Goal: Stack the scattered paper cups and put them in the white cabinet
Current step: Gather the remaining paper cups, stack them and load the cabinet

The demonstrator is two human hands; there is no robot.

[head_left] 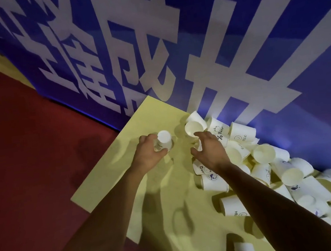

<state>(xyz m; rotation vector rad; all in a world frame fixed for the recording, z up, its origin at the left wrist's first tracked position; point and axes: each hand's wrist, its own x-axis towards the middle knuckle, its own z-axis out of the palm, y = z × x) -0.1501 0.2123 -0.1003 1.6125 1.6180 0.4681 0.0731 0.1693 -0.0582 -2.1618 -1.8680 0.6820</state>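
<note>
Your left hand (149, 152) grips one upturned cup (163, 141) near the table's (108, 174) left edge; your right hand (209, 151) hovers spread, empty; the heap (264, 153) looks almost wholly unstacked.

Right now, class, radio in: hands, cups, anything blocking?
Left hand grips upturned cup on yellow table. Right hand open, hovers over open cup at pile edge. White cabinet not in view; nothing blocking.

A single camera, worn on the person's head, looks forward and steeply down from close above the desk (108, 174). It faces the desk's far corner, so the edges run slantwise. The wide lens takes in the blue banner (277, 59) behind, red floor (18, 154) at left, and cups (264, 153) along the far edge, right.
</note>
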